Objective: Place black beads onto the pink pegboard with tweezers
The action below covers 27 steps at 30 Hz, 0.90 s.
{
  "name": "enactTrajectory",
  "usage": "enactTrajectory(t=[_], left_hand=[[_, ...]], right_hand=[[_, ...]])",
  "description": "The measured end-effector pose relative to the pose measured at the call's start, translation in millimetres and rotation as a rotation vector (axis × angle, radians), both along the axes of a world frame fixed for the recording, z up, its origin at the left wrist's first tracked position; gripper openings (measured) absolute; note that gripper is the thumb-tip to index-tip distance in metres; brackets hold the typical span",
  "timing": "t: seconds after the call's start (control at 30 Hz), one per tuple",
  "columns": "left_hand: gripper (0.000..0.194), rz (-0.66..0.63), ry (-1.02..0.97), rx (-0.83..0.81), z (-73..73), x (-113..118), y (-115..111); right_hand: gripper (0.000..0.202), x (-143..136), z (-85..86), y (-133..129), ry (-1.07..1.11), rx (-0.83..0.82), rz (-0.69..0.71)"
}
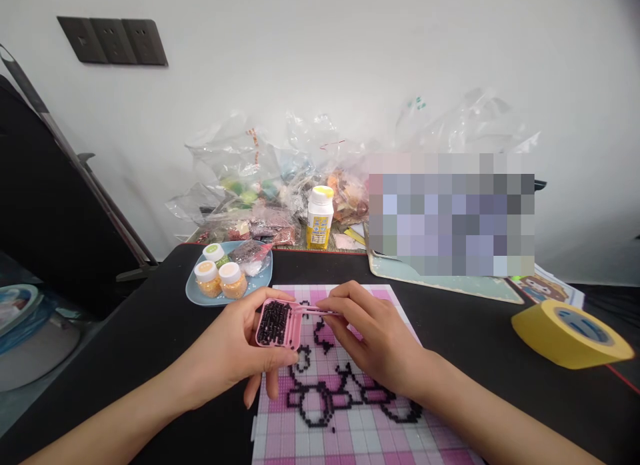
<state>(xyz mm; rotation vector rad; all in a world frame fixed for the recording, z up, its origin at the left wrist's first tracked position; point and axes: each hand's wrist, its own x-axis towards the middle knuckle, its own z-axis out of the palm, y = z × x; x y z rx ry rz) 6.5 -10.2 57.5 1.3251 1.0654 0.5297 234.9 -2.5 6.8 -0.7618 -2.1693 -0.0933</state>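
Note:
My left hand (235, 348) grips a small pink tray (294, 332) by its edges, thumb along the near side and fingers beneath. Many tiny black beads (274, 322) fill the tray's left part. In my right hand (373, 335), thumb and fingers are closed on slim pink tweezers (317, 310), whose tips reach the tray's right rim. Below both hands lies a pink-and-white checked pegboard (310, 448). Black beads on it form an outline with rounded loops (315, 425). My right hand and wrist cover part of the pattern.
At left, a blue plate (193, 292) bears lidded bead jars (233, 282) and a small bag. A white-and-yellow bottle (320, 218) stands before plastic bags (240, 158) along the wall. Yellow tape (537, 332) lies at right. A blurred block hides things at the back right.

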Motion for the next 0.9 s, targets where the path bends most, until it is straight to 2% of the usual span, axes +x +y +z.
enactTrajectory(t=[0.9], left_hand=[[0.051, 0.006, -0.014, -0.004, -2.2, -0.5, 0.8]], right_hand=[[0.017, 0.5, 0.5, 0.0, -0.022, -0.002, -0.007]])
